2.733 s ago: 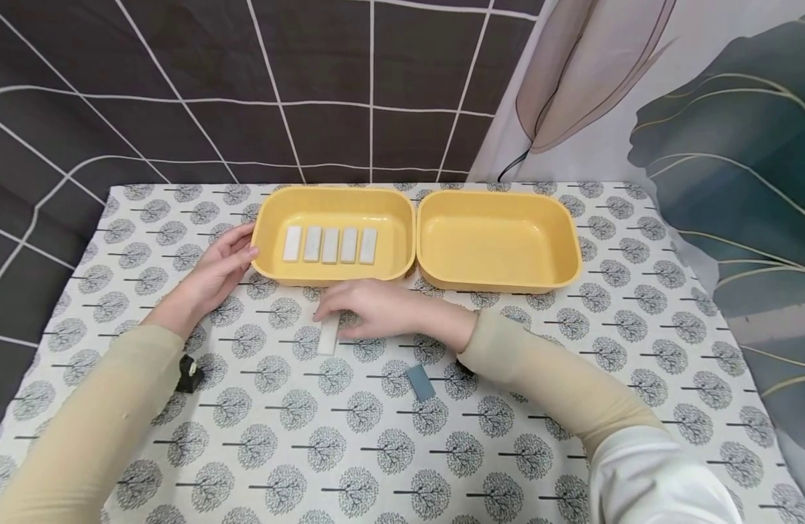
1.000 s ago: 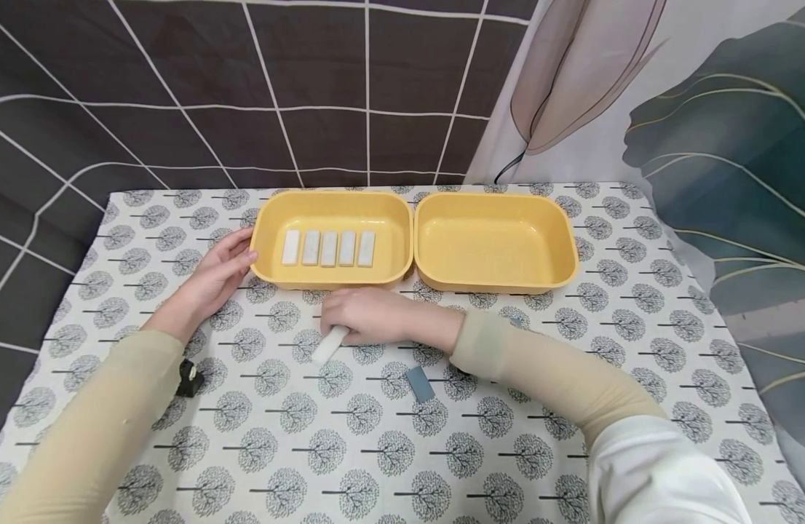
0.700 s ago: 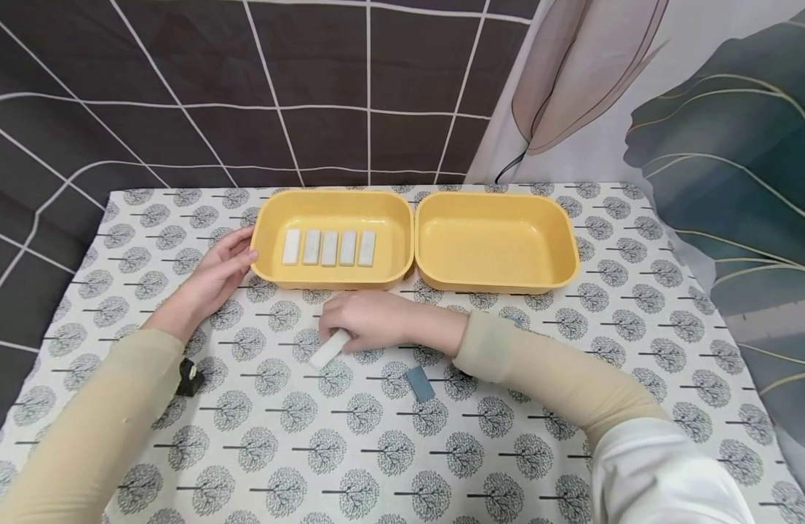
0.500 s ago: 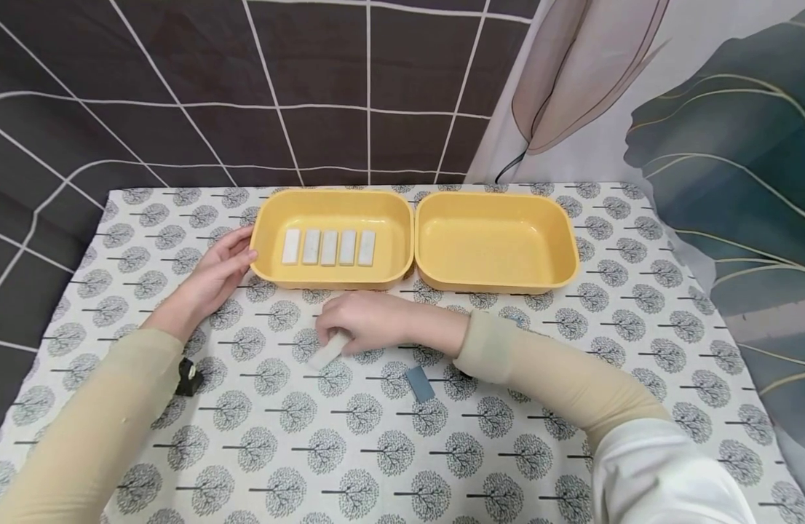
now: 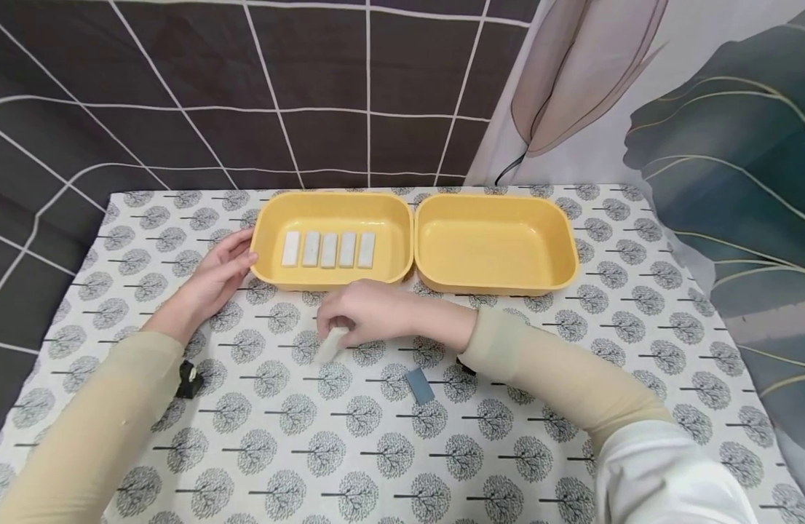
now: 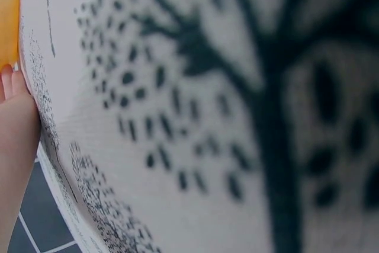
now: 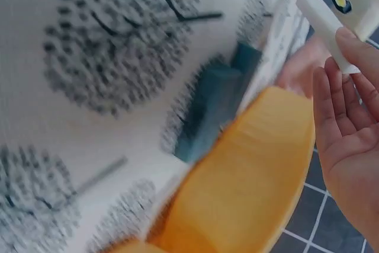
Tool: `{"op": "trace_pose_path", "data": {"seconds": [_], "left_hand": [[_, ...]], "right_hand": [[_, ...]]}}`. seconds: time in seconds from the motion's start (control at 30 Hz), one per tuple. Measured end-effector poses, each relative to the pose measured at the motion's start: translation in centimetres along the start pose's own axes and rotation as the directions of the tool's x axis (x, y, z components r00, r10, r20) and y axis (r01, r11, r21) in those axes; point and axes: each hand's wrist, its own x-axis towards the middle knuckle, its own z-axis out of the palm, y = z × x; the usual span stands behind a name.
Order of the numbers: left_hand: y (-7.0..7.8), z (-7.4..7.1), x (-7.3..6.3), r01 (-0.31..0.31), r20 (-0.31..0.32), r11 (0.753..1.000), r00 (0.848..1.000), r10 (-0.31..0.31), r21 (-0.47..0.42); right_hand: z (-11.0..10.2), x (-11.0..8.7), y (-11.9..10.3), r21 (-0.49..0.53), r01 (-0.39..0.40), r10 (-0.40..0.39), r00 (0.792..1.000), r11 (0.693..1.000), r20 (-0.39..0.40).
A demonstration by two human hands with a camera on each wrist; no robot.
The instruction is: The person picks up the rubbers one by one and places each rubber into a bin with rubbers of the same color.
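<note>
My right hand (image 5: 366, 313) pinches a small white rectangular block (image 7: 324, 25) between thumb and fingers, just in front of the left yellow box (image 5: 337, 280). The block hangs tilted, one end pointing down toward the cloth; in the right wrist view the thumb lies over its near end. Several similar pale blocks (image 5: 328, 250) stand in a neat row inside that box. My left hand (image 5: 219, 273) rests against the box's left end, thumb and fingertips at the wall. A blue-grey block (image 5: 419, 386) lies on the cloth below my right wrist.
A second yellow box (image 5: 497, 280), with nothing in it, stands right beside the first. Two teal blocks (image 7: 204, 108) show near a box in the right wrist view. A tree-print cloth (image 5: 245, 451) covers the table; a dark grid-patterned backdrop (image 5: 324, 73) rises behind.
At first the white block lay under my right fingers; then the hand took hold of it and tilted it. Lately the hand has risen slightly and turned the block steeper. My left hand stays put.
</note>
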Motion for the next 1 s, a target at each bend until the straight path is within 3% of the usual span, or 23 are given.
{"op": "trace_pose_path", "data": {"seconds": [0.37, 0.73, 1.0], "left_hand": [[-0.2, 0.1, 0.0, -0.017, -0.001, 1.0, 1.0, 0.017, -0.013], [-0.1, 0.0, 0.1, -0.017, -0.001, 1.0, 1.0, 0.017, -0.011], [-0.2, -0.1, 0.1, -0.015, -0.009, 1.0, 1.0, 0.015, -0.025]], "right_hand": [[-4.7, -1.0, -0.1, 0.051, -0.048, 0.054, 0.992, 0.998, -0.112], [-9.7, -2.2, 1.6, 0.077, -0.084, 0.102, 0.958, 0.993, -0.268], [-11.3, -2.7, 3.7, 0.048, -0.169, 0.175, 0.939, 0.985, -0.296]]}}
